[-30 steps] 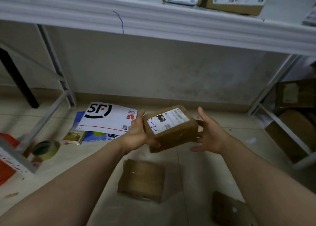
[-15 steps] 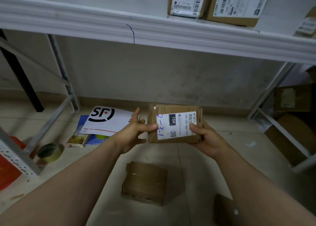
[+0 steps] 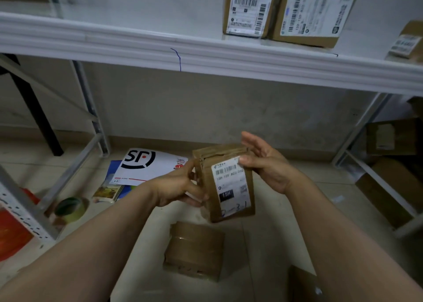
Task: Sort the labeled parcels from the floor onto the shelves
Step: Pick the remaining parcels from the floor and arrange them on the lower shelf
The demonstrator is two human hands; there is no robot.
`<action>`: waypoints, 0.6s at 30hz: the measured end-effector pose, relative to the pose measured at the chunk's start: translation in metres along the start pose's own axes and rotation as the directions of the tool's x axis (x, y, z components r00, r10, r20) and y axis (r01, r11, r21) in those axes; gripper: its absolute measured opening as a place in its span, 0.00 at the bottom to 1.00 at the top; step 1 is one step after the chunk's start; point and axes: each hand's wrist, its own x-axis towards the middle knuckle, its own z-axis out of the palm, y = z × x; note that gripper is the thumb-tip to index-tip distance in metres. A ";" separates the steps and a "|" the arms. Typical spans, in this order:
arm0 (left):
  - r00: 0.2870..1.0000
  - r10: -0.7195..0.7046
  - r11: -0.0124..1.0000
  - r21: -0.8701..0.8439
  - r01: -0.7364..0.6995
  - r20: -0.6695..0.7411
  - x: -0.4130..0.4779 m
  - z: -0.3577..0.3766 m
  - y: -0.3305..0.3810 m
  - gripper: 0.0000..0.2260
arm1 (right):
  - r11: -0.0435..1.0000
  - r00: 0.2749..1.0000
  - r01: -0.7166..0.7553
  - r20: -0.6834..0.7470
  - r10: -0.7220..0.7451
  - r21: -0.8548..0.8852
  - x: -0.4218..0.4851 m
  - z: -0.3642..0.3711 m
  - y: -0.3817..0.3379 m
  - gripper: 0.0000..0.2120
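1. A person's two bare forearms reached forward from the bottom of the view, over a pale tiled floor (image 3: 286,221) and in front of a long white shelf (image 3: 137,43).
2. The held parcel (image 3: 225,182), a small brown cardboard box, was up in the air between the hands. It stood on end, slightly tilted, with its white label facing the camera. The label showed a barcode, a black patch reading "15H" and blue handwriting along its lower edge.
3. The left hand (image 3: 180,187) gripped the parcel's left side, with its fingers curled round the lower left edge.
4. The right hand (image 3: 267,164) was at the parcel's upper right corner. Its thumb tip rested on the top corner of the label. Its fingers were released, stretched straight behind the box top, and whether they touched the back could not be told.
5. Just below the hands, a second brown parcel (image 3: 194,249) lay flat on the floor, wrapped in tape.
6. Further left on the floor lay a white envelope (image 3: 148,166) printed with a black "SF" logo. A small booklet (image 3: 107,190) lay just beside it, and a roll of tape (image 3: 71,208) sat near a grey metal shelf leg.
7. On the shelf above, two labelled boxes (image 3: 248,9) stood side by side at the upper right.
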 end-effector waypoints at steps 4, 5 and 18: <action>0.995 0.091 0.983 -0.155 -0.096 -0.039 -0.004 0.000 0.012 0.43 | 0.996 0.993 -0.073 0.097 0.069 0.043 0.001 0.013 -0.013 0.44; 0.993 0.113 0.972 -0.202 -0.119 -0.040 -0.006 -0.003 0.015 0.41 | 0.994 0.983 -0.106 0.153 0.106 -0.007 0.000 0.015 -0.014 0.42; 0.829 0.424 0.896 -0.036 -0.442 0.364 -0.125 -0.073 0.127 0.31 | 0.967 0.823 0.223 0.554 -0.121 -0.121 -0.035 0.065 -0.132 0.43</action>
